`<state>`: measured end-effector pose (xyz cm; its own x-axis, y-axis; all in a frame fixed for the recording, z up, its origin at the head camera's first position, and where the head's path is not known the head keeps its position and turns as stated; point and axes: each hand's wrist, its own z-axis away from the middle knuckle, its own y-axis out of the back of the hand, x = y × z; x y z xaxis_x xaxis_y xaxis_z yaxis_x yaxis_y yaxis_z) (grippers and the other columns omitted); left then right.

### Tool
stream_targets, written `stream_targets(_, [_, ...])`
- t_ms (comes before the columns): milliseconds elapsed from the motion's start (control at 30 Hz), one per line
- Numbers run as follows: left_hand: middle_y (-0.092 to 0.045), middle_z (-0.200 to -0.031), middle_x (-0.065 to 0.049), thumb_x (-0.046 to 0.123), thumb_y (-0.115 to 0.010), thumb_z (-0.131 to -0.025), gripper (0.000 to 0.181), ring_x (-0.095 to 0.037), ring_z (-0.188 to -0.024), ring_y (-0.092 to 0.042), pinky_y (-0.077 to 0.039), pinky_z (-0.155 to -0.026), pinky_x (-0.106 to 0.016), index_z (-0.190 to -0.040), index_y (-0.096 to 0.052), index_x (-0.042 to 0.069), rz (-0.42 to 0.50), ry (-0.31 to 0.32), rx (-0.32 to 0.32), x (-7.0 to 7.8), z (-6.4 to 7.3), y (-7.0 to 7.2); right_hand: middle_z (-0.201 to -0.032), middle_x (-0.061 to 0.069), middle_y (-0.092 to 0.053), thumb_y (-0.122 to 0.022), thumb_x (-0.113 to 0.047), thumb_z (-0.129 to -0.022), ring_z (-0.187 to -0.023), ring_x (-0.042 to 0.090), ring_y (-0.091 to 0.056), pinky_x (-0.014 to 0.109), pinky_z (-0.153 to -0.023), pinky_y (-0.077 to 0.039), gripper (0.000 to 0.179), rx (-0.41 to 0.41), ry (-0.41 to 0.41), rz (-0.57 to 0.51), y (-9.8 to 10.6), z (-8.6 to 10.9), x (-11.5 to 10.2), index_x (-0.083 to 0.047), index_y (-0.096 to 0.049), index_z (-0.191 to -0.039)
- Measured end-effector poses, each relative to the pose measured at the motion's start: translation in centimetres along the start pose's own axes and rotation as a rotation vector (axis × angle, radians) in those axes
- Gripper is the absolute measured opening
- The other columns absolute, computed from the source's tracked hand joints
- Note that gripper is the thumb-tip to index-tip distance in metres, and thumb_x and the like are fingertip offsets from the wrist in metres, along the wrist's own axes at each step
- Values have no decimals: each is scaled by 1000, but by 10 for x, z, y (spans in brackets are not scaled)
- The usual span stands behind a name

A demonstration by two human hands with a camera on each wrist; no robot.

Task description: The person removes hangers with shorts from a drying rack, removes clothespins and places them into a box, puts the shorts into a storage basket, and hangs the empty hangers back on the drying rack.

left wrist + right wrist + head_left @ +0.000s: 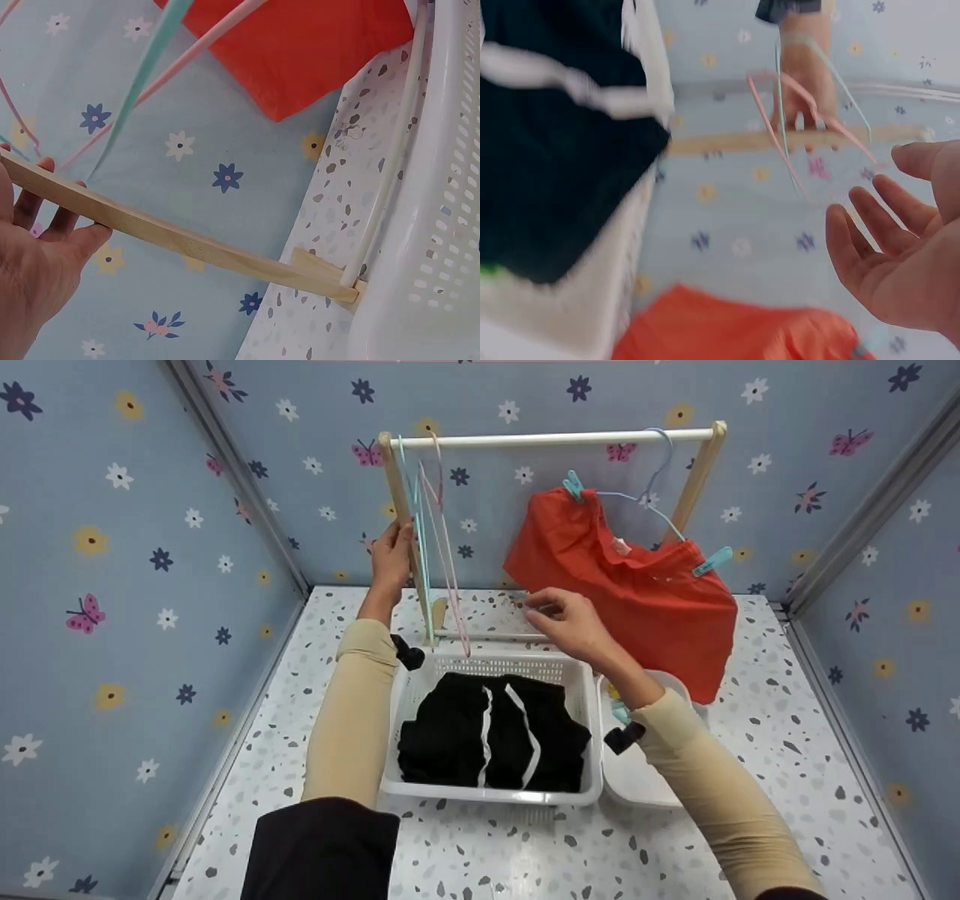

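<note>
At the left side of a small clothes rack, my left hand (391,556) grips the wooden post (172,238), fingers behind it and thumb along its edge. Close beside that hand a mint hanger (421,540) and a pink hanger (450,562) dangle from the white rod (540,439). My right hand (574,624) is in mid-air left of the red garment (637,592), its fingers loosely bent around nothing. Two teal clothespins (573,485) fasten that garment to a blue hanger (660,472) at the rod's right end.
In front of the rack, a white basket (397,765) holds black clothing (457,735) with white stripes. Right of it stands a white bin (637,772) with clothespins inside, partly covered by my right forearm. Flower-patterned walls (90,540) enclose the speckled table (570,855).
</note>
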<state>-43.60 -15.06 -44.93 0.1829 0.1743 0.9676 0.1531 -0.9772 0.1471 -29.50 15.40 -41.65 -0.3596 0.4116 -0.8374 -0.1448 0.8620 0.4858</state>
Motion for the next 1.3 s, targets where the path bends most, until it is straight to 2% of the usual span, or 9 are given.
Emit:
stream_targets(167, [-50,-139,-5,48,-45,-98,57,-19,-125,-47,-38,-102,-42,-149,-41,23,8,23,-2,4,-2,-1,-110,7,-64,-65,-19,-94,-100,23,-58,39,-89,-48,24,182,29,173,50,7,11,-5,-66,-113])
stream_targets(367, [-54,-135,-5,51,-46,-96,59,-20,-123,-49,-38,-102,-43,-149,-41,24,17,25,4,4,-6,-2,-120,11,-57,-64,-24,-93,-112,24,-49,37,-96,-40,33,573,-3,403,103,15,35,-4,-62,-120])
stream_targets(533, [-49,-142,-4,53,-46,-95,60,-20,-126,-46,-37,-103,-45,-148,-42,25,12,41,-4,0,-1,-2,-138,12,-43,-62,-33,-93,-127,24,-38,34,-108,-27,54,837,-182,518,134,33,59,-3,-45,-135])
stream_targets(600, [-48,-142,-4,53,-46,-95,61,-21,-127,-46,-38,-102,-45,-148,-42,24,12,33,-14,-1,2,-2,-145,11,-35,-61,-40,-93,-133,23,-32,34,-111,-21,65,849,-279,499,143,40,65,-5,-36,-142])
stream_targets(667, [-47,-143,-5,52,-46,-96,61,-21,-127,-45,-38,-103,-44,-148,-41,23,16,24,-18,-1,2,-1,-152,10,-28,-58,-47,-92,-138,23,-27,36,-113,-18,75,804,-373,440,149,46,70,-8,-26,-148])
stream_targets(833, [-47,-143,-6,49,-46,-97,59,-21,-127,-45,-38,-102,-43,-149,-39,22,35,15,-26,-2,0,2,-149,13,-37,-56,-56,-90,-134,30,-38,46,-109,-29,84,630,-469,279,156,48,81,-10,-21,-151])
stream_targets(967, [-43,-147,-5,49,-45,-98,60,-21,-130,-43,-37,-104,-41,-151,-36,23,39,24,-46,-1,-2,4,-133,17,-53,-56,-57,-91,-118,32,-53,47,-98,-41,75,588,-433,277,153,42,90,-7,-36,-144])
stream_targets(1067, [-40,-150,-3,53,-45,-96,63,-20,-134,-39,-34,-106,-43,-152,-34,24,38,45,-51,1,-3,4,-119,17,-60,-58,-55,-91,-105,29,-58,42,-90,-46,67,656,-383,305,148,36,95,-6,-47,-135])
stream_targets(1300, [-46,-144,-3,53,-46,-95,62,-20,-129,-44,-37,-104,-45,-150,-38,24,53,74,-33,0,-3,3,-94,10,-61,-64,-48,-90,-82,19,-54,28,-71,-40,49,759,-293,334,140,30,96,-5,-56,-113])
